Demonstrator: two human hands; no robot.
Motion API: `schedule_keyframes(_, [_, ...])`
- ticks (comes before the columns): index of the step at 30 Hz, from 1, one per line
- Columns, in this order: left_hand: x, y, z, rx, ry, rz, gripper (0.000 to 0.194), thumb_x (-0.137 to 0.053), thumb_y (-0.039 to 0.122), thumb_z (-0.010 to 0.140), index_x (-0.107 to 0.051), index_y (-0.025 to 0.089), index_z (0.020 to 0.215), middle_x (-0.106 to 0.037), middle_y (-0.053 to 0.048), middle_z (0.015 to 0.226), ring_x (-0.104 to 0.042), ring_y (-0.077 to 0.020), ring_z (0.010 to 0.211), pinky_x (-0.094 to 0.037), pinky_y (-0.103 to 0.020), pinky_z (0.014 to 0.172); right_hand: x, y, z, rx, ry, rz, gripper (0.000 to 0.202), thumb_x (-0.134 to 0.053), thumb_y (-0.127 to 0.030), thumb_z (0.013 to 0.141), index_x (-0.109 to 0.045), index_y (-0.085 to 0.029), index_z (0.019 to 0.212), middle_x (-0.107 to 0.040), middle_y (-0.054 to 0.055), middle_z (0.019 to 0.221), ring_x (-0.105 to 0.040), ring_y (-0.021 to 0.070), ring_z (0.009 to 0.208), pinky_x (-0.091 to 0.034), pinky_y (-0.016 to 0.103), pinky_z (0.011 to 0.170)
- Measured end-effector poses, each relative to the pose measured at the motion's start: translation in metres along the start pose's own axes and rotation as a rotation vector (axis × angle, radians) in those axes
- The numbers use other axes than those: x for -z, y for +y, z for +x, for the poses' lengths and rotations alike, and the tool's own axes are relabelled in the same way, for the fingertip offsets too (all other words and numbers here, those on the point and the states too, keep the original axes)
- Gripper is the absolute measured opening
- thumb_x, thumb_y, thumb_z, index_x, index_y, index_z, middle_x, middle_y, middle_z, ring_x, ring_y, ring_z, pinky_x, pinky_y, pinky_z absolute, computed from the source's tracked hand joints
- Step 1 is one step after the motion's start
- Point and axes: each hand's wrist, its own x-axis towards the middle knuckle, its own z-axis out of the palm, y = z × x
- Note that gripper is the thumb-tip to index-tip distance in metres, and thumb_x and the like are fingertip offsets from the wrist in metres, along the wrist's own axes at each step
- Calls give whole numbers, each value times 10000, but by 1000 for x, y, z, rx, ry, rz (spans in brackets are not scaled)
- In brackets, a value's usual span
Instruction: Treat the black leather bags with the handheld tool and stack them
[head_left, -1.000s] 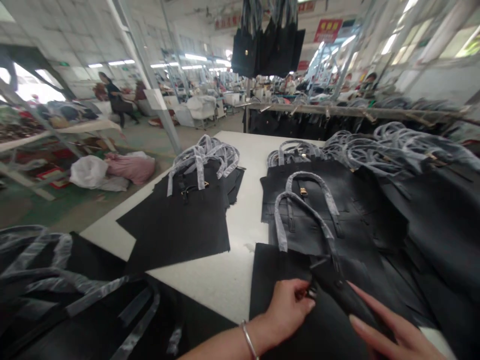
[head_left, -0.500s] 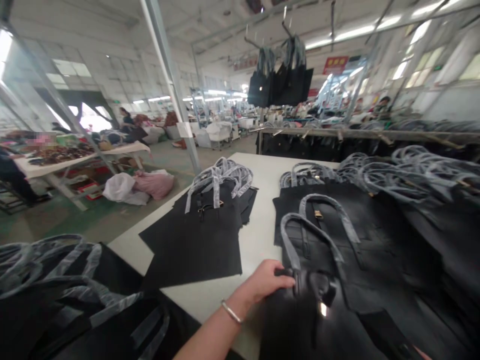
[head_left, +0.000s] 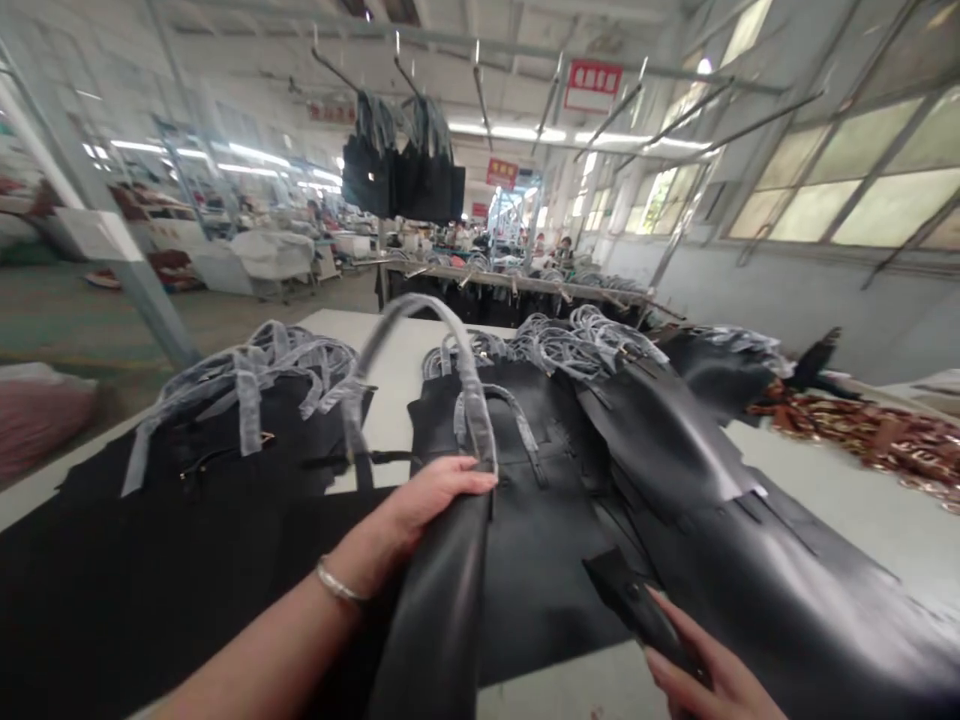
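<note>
My left hand point(head_left: 442, 490), with a silver bangle on the wrist, is closed on the upper edge of a black bag panel point(head_left: 442, 600). The panel is lifted and bent, and its plastic-wrapped handle point(head_left: 469, 385) arches above the hand. At the lower right, my right hand point(head_left: 697, 660) is wrapped round a dark, flat-ended object point(head_left: 630, 600), which I cannot identify for sure. Between and beyond the hands lie black bag panels point(head_left: 547, 560) with wrapped handles.
On the left is a pile of black panels point(head_left: 97, 560) with wrapped handles. More panels point(head_left: 720, 540) lie at right, beside brown pieces point(head_left: 870, 435). Black bags point(head_left: 405, 175) hang from a rack behind the white table point(head_left: 337, 325). A metal post point(head_left: 142, 290) stands at left.
The view has turned right. My left hand has lifted the panel, whose handle now stands higher. My right hand, barely visible at the lower edge before, now shows with the dark object.
</note>
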Motion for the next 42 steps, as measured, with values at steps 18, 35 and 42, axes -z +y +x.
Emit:
schedule_keyframes(18, [-11, -212, -37, -446, 137, 1354, 315, -521, 156, 854, -583, 151, 1163, -569, -120, 1239, -484, -274, 1206, -349, -459, 1092, -40, -27, 21, -218, -458, -141, 726, -608, -467, 801, -381, -214, 1442, -551, -61, 584, -532, 101, 408, -421, 181, 374])
schedule_keyframes(35, [-14, -195, -43, -403, 155, 1382, 188, -522, 208, 849, -600, 180, 1018, -527, -108, 1198, -463, -274, 1132, -462, -416, 958, -62, -37, 45, -172, -441, -101, 651, -592, -433, 822, -429, -188, 1402, -548, -66, 596, -540, 102, 390, -420, 201, 371])
schedule_keyframes(42, [-9, -210, -42, -417, 215, 1433, 442, -525, 330, 882, -488, 198, 1302, -347, -115, 1483, -351, -288, 1316, -393, -410, 1049, -34, -38, 61, -112, -179, -55, 676, -614, -451, 822, -382, -221, 1414, -502, -81, 564, -541, 114, 393, -427, 207, 362])
